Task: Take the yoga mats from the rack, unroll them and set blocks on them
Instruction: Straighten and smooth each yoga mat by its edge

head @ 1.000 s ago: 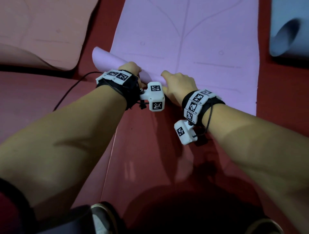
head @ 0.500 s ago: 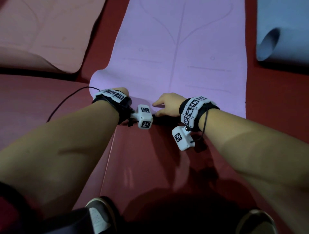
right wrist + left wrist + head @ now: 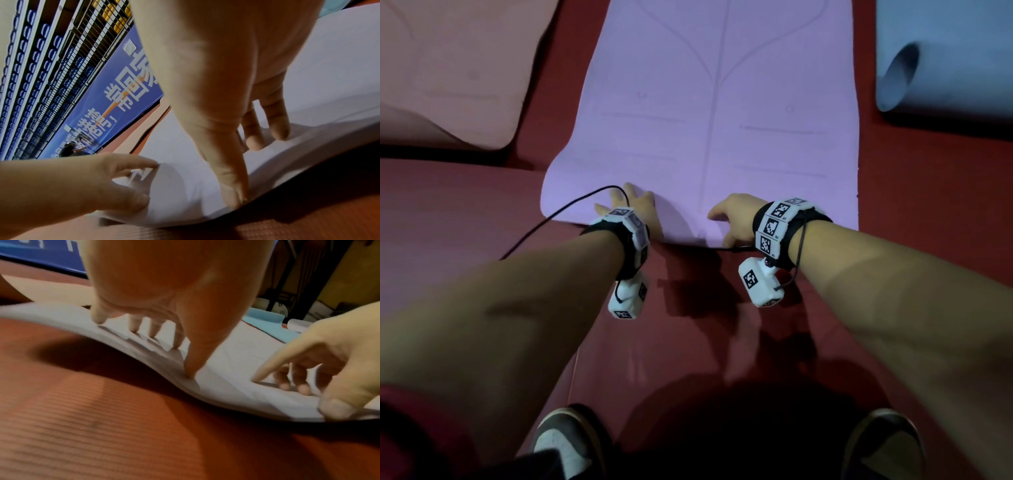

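A purple yoga mat [image 3: 722, 102] lies unrolled on the red floor, running away from me. Its near edge sits just beyond my wrists and still lifts a little off the floor in the left wrist view [image 3: 236, 369]. My left hand [image 3: 635, 209] presses on that edge with spread, straight fingers [image 3: 135, 327]. My right hand [image 3: 729, 219] presses the same edge further right, fingertips [image 3: 277, 129] down on the mat [image 3: 329, 65] and thumb at its rim. Neither hand holds anything. No blocks are in view.
A pink mat [image 3: 448, 68] lies flat at the upper left. A blue mat [image 3: 945, 68], its end still rolled, is at the upper right. A black cable [image 3: 558, 219] crosses the purple mat's near left corner. My shoes [image 3: 565, 442] stand on the ribbed red floor [image 3: 688, 325].
The last roll of the purple mat has been rolled out toward me and now lies nearly flat. Both hands came nearer with it and moved apart, fingers now pressing on its end.
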Motion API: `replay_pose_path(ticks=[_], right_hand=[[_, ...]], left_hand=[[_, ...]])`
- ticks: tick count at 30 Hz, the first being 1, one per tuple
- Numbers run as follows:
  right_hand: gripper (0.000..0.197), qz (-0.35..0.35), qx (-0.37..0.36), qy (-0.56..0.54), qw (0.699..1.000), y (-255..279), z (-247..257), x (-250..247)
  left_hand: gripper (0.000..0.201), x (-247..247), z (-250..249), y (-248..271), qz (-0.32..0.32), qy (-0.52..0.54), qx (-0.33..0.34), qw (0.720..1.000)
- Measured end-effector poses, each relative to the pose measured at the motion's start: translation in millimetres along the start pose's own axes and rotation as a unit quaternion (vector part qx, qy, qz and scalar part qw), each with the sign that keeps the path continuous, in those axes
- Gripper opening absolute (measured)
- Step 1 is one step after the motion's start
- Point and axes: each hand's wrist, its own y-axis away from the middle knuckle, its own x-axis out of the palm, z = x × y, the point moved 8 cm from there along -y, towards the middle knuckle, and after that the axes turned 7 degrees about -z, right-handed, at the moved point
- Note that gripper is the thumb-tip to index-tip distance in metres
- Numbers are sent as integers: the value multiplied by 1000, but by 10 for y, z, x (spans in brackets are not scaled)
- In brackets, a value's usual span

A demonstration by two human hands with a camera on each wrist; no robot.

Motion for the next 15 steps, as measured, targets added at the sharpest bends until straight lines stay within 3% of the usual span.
replay_pose_path(ticks=[3, 5, 9, 12, 15], right_hand=[[103, -36, 5, 96, 995, 40, -102, -34], [115, -49, 7, 118, 992, 57, -201, -16], [130, -16, 20, 132, 991, 130, -415, 93], [110, -24, 14, 146, 989, 200, -475, 61], [72, -80, 2, 109, 991, 238, -467, -145]], left_hand=[[71, 83, -408, 75, 59, 8, 104, 993], [69, 95, -593, 127, 53, -3, 152, 987], [90, 116, -875, 206, 12, -30, 217, 976], [96, 122, -997, 236, -10, -49, 243, 969], [81, 20, -1151, 295, -50, -49, 287, 955]])
